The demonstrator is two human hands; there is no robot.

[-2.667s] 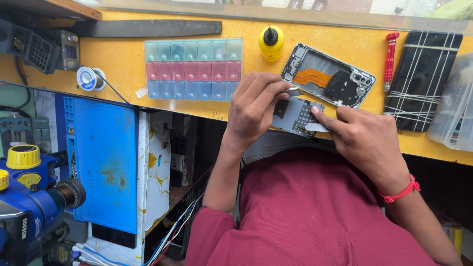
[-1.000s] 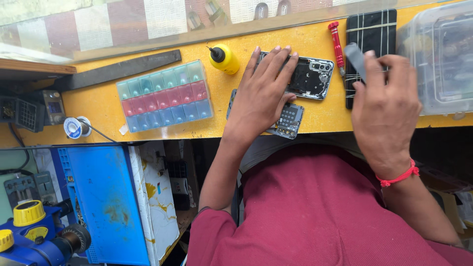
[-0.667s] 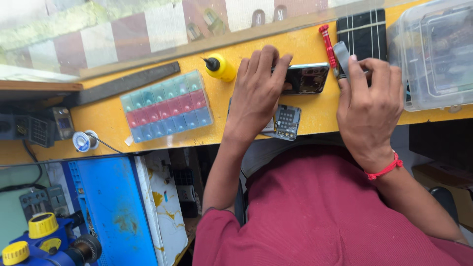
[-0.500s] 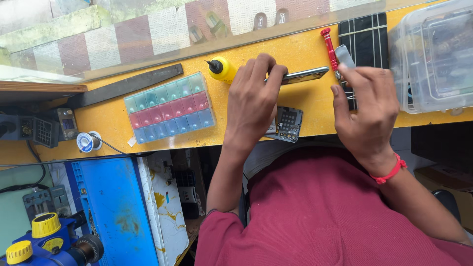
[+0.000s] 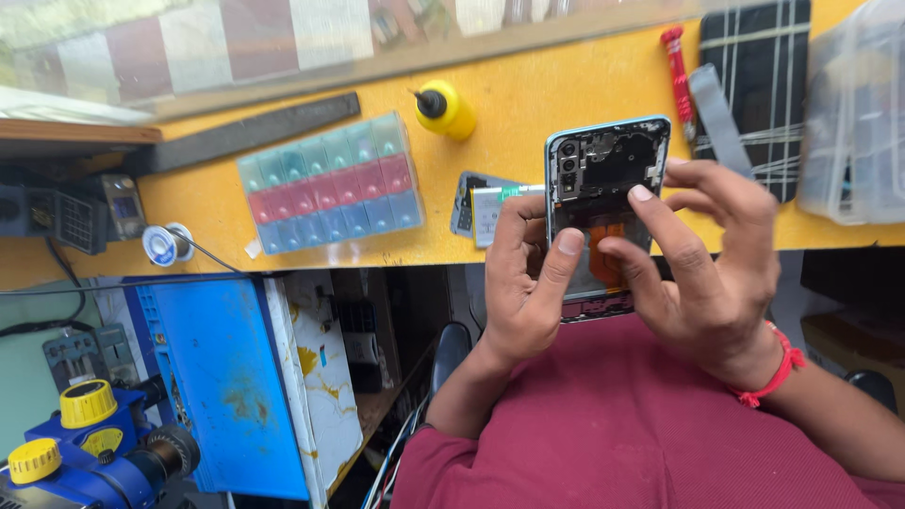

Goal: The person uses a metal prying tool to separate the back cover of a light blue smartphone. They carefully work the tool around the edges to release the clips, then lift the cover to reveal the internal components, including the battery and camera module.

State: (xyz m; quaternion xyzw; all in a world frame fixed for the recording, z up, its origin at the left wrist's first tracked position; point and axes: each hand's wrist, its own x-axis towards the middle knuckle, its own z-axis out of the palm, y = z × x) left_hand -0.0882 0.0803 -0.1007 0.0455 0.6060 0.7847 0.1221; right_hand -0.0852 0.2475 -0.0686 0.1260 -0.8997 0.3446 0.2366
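Observation:
An opened phone (image 5: 603, 170) with its back off stands upright between both hands, over the front edge of the yellow bench (image 5: 528, 104). Dark inner boards and an orange flex strip show inside it. My left hand (image 5: 528, 292) grips its left edge and lower part. My right hand (image 5: 707, 264) holds the right side, with its index finger and thumb pressing on the inner parts. A red thread band circles my right wrist.
On the bench lie a compartment box (image 5: 330, 184) with teal, red and blue cells, a yellow squeeze bottle (image 5: 445, 108), a small circuit part (image 5: 481, 209), a red screwdriver (image 5: 679, 75), a grey strip (image 5: 718, 113), a dark checked mat (image 5: 759, 75), a clear plastic box (image 5: 863, 113) and a solder spool (image 5: 162, 245).
The phone was lying on the bench under my left hand. Both hands have lifted it off the bench and now hold it upright nearer to me.

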